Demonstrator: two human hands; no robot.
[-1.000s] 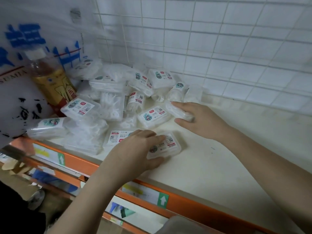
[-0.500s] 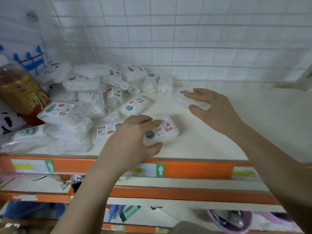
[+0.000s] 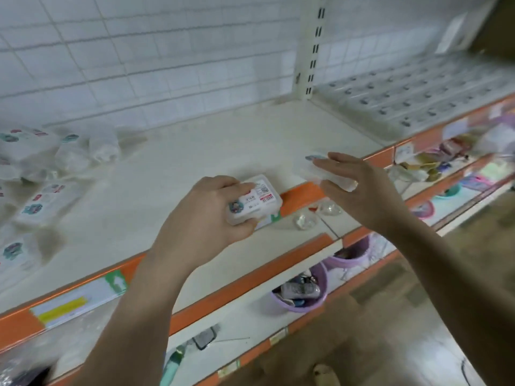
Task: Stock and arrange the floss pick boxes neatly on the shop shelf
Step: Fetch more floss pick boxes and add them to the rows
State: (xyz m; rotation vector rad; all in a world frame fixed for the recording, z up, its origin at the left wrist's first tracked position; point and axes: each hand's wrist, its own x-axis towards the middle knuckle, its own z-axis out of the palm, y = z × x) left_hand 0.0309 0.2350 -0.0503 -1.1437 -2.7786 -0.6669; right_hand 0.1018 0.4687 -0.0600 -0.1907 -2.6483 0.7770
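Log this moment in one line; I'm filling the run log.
left hand: grips floss box | right hand: holds second box | pile: left

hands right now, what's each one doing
Left hand: fingers curled round a labelled box, holding it.
Right hand: fingers and thumb pinch a second box, blurred.

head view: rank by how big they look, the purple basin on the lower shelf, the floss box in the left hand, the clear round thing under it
1. purple basin
2. floss box, though it is nearer the camera, so the true gap is unsure
3. clear round thing
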